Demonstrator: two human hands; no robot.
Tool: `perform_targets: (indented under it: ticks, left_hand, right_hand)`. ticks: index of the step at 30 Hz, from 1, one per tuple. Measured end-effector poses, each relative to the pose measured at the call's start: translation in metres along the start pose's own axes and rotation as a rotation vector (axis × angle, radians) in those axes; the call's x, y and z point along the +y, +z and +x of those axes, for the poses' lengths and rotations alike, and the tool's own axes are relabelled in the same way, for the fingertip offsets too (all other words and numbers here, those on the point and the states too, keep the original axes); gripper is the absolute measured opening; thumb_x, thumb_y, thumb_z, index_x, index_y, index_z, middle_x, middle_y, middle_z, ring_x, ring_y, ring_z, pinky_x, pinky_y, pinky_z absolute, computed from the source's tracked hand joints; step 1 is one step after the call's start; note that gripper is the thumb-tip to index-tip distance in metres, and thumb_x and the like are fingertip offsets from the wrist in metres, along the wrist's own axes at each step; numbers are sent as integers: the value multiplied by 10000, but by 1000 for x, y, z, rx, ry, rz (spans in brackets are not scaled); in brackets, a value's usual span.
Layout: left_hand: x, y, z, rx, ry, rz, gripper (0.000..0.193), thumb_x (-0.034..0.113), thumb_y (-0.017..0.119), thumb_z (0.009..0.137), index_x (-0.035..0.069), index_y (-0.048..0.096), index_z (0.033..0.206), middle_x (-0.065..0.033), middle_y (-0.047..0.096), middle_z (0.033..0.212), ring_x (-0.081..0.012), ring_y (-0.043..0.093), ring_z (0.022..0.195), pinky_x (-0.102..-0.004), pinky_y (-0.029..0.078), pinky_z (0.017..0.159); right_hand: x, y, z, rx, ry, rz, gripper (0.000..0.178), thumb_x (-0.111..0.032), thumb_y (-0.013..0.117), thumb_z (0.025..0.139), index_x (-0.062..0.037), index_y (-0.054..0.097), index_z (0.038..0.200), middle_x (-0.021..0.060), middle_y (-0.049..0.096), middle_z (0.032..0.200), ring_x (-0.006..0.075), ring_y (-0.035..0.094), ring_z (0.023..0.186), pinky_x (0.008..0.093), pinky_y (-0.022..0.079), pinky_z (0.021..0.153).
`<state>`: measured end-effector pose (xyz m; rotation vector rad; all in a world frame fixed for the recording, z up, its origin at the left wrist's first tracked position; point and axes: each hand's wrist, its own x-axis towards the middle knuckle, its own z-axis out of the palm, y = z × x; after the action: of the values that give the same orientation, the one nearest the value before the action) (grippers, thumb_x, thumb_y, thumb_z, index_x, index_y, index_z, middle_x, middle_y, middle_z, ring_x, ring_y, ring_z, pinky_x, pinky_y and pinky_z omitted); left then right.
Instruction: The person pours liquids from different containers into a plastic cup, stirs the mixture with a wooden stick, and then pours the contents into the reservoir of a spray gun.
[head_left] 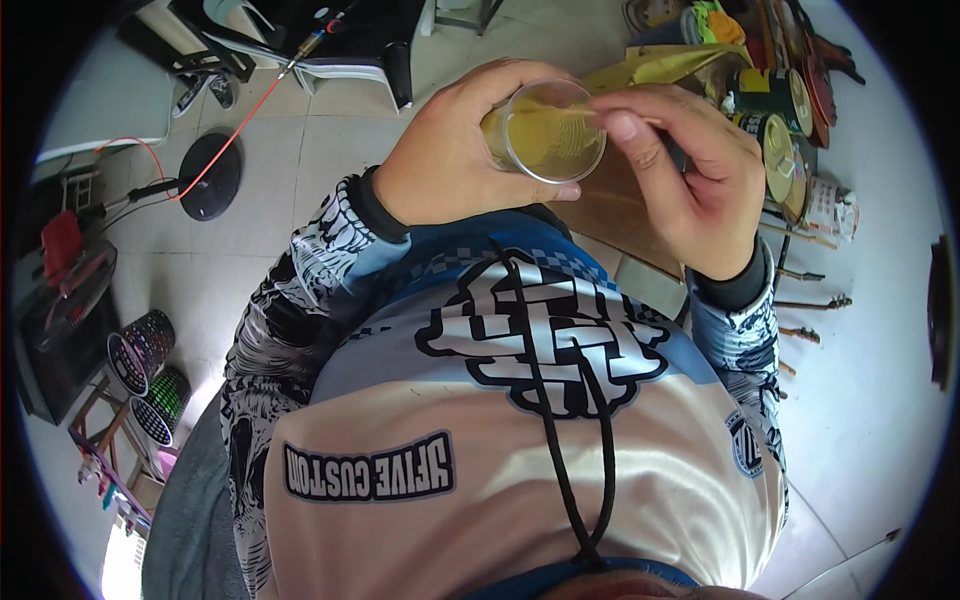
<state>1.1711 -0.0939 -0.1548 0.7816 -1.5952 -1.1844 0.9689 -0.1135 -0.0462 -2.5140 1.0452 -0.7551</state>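
My left hand (435, 150) is wrapped round a clear plastic cup (597, 160), thumb along its near side. Yellowish liquid (550, 130) shows inside, and the cup's mouth faces up toward me. At the cup's right rim, my right hand (700, 165) pinches a thin, light-coloured stick (650, 120) between thumb and forefinger. The stick reaches over the rim into the cup; how deep its tip goes is hard to make out. Both hands are held out in front of my body, above the floor.
A brown board (618, 195) lies beyond my right wrist. Round cans (775, 155) stand at the far right, near a wall. On the left are a black round base (210, 178), an orange cord (238, 135) and mesh baskets (140, 350). Black furniture (370, 50) stands at the far side.
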Motion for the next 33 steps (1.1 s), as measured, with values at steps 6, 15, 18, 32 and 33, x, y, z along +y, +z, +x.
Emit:
perform_targets:
  ticks: [6, 15, 18, 32, 33]
  left_hand:
    - [-9, 22, 61, -11, -6, 3, 759, 99, 925, 697, 51, 536, 1346, -66, 637, 1253, -148, 603, 1159, -311, 479, 997]
    - [-7, 48, 97, -1, -3, -22, 731, 104, 923, 704, 44, 551, 1330, -66, 641, 1245, -146, 607, 1152, -307, 484, 989]
    - [-4, 50, 99, 4, -22, -23, 728, 104, 923, 704, 39, 551, 1326, -67, 643, 1239, -144, 609, 1148, -305, 486, 985]
    - [-4, 44, 102, 24, -9, -3, 722, 101, 915, 717, 52, 546, 1336, -66, 638, 1241, -152, 613, 1152, -306, 493, 985]
    - [-4, 42, 103, 29, 0, 8, 723, 97, 915, 718, 57, 546, 1338, -66, 639, 1238, -152, 613, 1150, -305, 493, 986]
  right_hand:
    - [53, -34, 16, -8, -77, 51, 73, -48, 711, 884, 4, 722, 934, 154, 704, 831, 302, 675, 695, 345, 530, 624]
    - [82, -68, 10, -47, -35, 116, 72, -34, 696, 886, 14, 713, 936, 154, 700, 804, 312, 682, 704, 355, 529, 638]
    - [86, -65, 15, -4, -69, 144, 67, -37, 695, 887, 13, 715, 928, 158, 702, 811, 319, 685, 715, 357, 533, 646]
    - [86, -69, 14, -41, 48, 181, 78, -46, 682, 903, 3, 727, 944, 155, 718, 848, 294, 701, 728, 334, 542, 649]
    - [82, -67, 17, 37, 138, 145, 78, -53, 678, 914, 0, 728, 942, 151, 717, 838, 279, 697, 718, 335, 536, 643]
